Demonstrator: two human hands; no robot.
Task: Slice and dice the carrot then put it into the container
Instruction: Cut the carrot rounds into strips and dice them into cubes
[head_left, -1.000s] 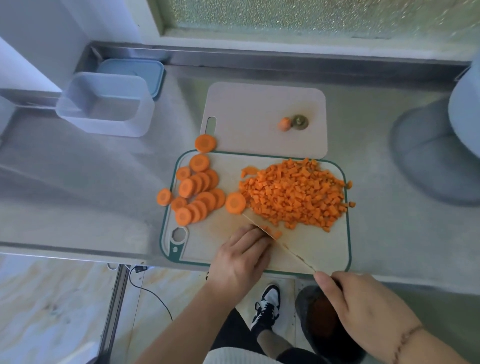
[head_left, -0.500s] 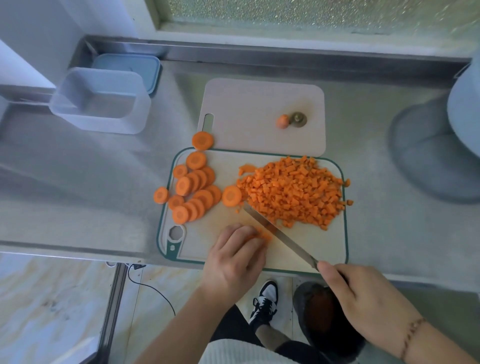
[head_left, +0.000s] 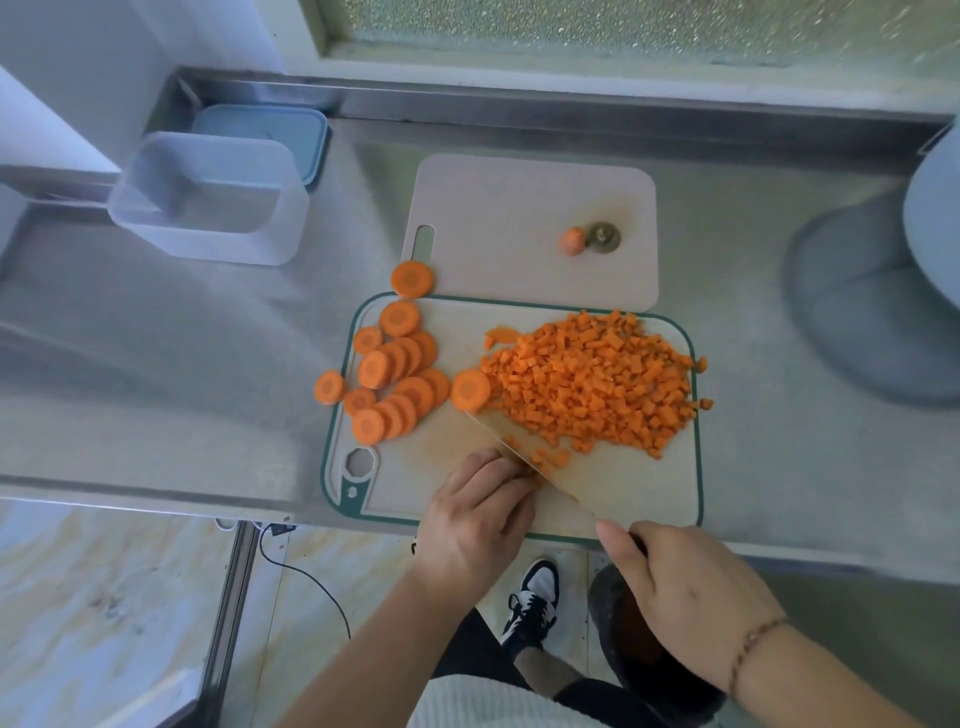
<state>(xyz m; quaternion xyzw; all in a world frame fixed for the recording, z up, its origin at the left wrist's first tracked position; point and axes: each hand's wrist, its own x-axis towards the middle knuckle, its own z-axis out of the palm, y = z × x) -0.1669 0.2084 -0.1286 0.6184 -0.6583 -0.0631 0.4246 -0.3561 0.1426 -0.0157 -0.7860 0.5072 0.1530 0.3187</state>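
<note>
1. Your left hand (head_left: 475, 514) sits curled at the near edge of the green-rimmed pale cutting board (head_left: 693, 467), fingertips pressed down on a small orange carrot piece that is mostly hidden beneath them; the hold is narrow and knuckled over.
2. Your right hand (head_left: 680, 587) is wrapped around the dark handle of the kitchen knife (head_left: 524, 462), forefinger reaching up toward the blade, which runs diagonally across the board and rests against the left fingertips.
3. A broad heap of diced orange carrot cubes (head_left: 592, 384) covers the right half of the board, a few cubes lying right at its right rim.
4. A cluster of round orange carrot slices (head_left: 395, 374) overlaps on the left half (one slice sits off the board on the steel counter (head_left: 156, 374), another at the far-left corner, one just beside the dice).
5. The clear rectangular plastic container (head_left: 213, 208) stands well apart at the far left, holding no carrot, its blue lid (head_left: 311, 140) behind it.
6. A second, plain beige cutting board (head_left: 519, 208) lies beyond, carrying the carrot's two trimmed ends (head_left: 589, 240).
</note>
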